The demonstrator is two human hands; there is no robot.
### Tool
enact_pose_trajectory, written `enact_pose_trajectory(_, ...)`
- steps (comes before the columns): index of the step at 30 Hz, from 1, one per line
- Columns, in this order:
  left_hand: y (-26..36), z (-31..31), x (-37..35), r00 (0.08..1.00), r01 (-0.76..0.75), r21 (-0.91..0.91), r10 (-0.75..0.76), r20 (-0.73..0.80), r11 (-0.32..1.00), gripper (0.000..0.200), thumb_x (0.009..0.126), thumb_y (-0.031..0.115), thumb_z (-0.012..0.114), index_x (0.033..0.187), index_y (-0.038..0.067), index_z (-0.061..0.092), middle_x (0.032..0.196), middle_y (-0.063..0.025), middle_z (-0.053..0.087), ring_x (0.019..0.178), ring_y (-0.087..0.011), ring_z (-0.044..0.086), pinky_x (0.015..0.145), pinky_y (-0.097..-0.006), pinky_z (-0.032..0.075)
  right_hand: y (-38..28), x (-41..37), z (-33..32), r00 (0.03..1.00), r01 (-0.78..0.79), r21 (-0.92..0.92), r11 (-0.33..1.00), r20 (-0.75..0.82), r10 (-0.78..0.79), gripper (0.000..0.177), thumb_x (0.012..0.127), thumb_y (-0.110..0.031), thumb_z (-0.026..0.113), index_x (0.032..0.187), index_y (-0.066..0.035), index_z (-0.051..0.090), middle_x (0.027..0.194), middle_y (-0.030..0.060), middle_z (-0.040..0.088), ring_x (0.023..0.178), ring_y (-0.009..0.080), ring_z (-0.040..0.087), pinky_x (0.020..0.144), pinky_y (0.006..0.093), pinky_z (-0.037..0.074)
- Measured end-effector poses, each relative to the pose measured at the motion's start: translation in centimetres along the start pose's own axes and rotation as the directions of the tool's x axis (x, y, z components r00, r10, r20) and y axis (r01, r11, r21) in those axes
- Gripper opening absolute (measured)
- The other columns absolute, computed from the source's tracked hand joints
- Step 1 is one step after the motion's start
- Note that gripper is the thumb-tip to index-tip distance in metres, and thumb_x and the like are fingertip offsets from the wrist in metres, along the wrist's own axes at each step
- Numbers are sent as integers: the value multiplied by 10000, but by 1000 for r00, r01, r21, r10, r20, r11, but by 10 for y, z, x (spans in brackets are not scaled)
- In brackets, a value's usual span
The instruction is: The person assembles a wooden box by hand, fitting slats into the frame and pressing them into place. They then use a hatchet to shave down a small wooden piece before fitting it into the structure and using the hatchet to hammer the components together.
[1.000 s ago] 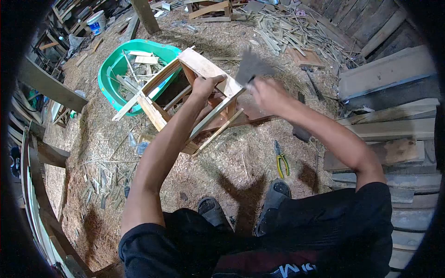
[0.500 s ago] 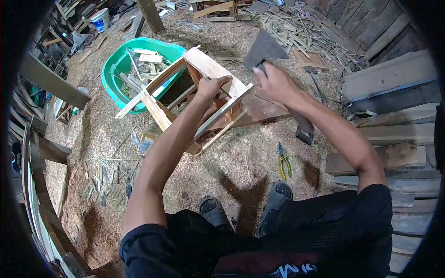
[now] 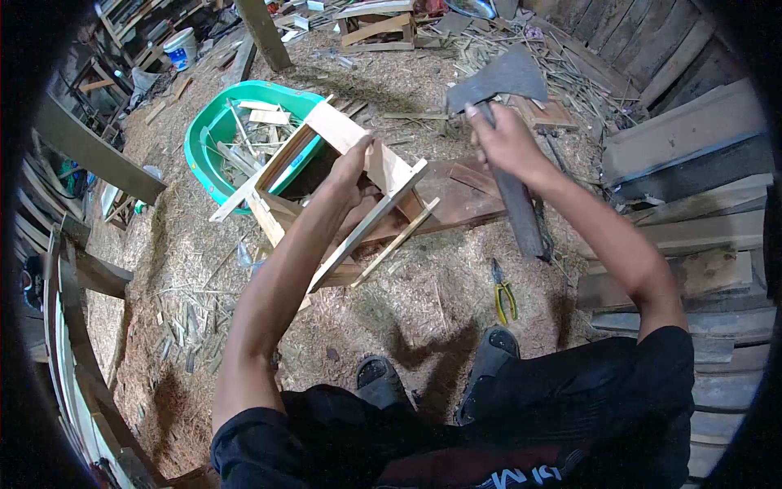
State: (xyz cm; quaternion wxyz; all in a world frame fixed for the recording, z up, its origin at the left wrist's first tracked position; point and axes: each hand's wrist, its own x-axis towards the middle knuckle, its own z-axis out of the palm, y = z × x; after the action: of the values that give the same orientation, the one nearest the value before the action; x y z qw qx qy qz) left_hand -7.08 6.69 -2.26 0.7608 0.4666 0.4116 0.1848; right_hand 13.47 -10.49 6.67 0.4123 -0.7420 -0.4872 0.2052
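A small wooden frame (image 3: 332, 125) made of pale and reddish boards stands tilted in front of me. My left hand (image 3: 353, 169) grips its upper board, the fingers partly hidden behind the wrist. To the right, my right hand (image 3: 507, 140) is wrapped round the handle of an axe (image 3: 507, 75), close below its wide, dark blade. The handle slants down toward the pliers. A reddish-brown plank (image 3: 466, 213) lies on the ground beneath and beside the frame, with a short piece of wood on it.
Left of the frame, a green tub (image 3: 198, 147) holds wood scraps. Yellow-handled pliers (image 3: 504, 300) lie near my feet. Stacked boards (image 3: 692, 236) line the right side; a post (image 3: 263, 34) stands at the back. Wood shavings cover the ground.
The frame has turned and tipped somewhat, with my left hand shifted slightly left and down on it. The axe has moved right, its blade now turned flatter to view.
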Motion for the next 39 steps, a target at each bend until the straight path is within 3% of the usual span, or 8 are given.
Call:
enact_pose_trajectory(2,0,-7,-16,1000,4,-30,-4,0,1000,593,954,588,480,1185,47,559,1039,-132,635,874,-236,668,671,-341,559,0,-4,-6,994,-113,201,973,16,112,342,1026,-398,500,999,-57,494,706,11,528,508,109,539,444,284,466)
enact_pose_trajectory(8,20,-9,-77,997,72,-79,-75,-29,994,890,878,783,419,1431,86,431,1393,-215,489,1264,-328,511,1068,-475,408,29,-8,4,945,-323,232,918,133,299,338,1011,-381,538,1026,-45,502,724,21,547,514,104,541,428,280,459)
enact_pose_trajectory(11,22,-7,-94,994,52,-49,-57,-96,997,923,873,793,409,1446,69,405,1427,-209,456,1302,-329,478,1098,-481,377,43,-4,12,923,-373,173,912,171,345,365,996,-363,567,990,2,571,720,41,592,488,114,552,419,295,476)
enact_pose_trajectory(16,49,-1,-137,994,-111,-237,108,-25,965,731,951,668,415,1347,56,478,1152,-187,646,923,-294,707,749,-354,636,95,5,35,890,-374,55,926,301,342,456,939,-396,661,1077,35,603,767,86,664,526,125,591,470,301,513)
enact_pose_trajectory(21,50,-8,-149,987,-136,-176,148,59,975,754,973,633,416,1453,51,395,1373,-180,525,1206,-300,566,1003,-442,484,76,2,47,903,-304,-156,940,269,337,950,861,-604,654,1265,230,446,1005,267,681,866,212,700,831,348,554)
enact_pose_trajectory(25,40,-10,-144,966,-171,-255,212,146,952,781,971,649,385,1475,53,349,1398,-200,494,1220,-317,567,1010,-446,494,69,5,33,848,-456,254,853,414,330,800,852,-559,673,1256,118,540,1091,217,672,925,236,695,829,338,552)
enact_pose_trajectory(30,21,-16,-125,927,-185,-264,257,272,946,817,977,649,368,1505,32,278,1444,-207,447,1275,-303,524,1058,-440,454,67,-3,22,924,-382,393,836,172,341,354,874,-379,732,950,-42,656,808,22,652,645,96,611,592,262,513)
enact_pose_trajectory(39,15,-69,-72,844,-535,264,494,209,803,741,1025,588,301,1229,-70,574,1098,-158,660,1014,-200,615,897,-353,491,49,-19,28,929,-368,496,787,166,330,374,897,-393,723,865,-59,556,633,10,535,455,98,501,398,278,432)
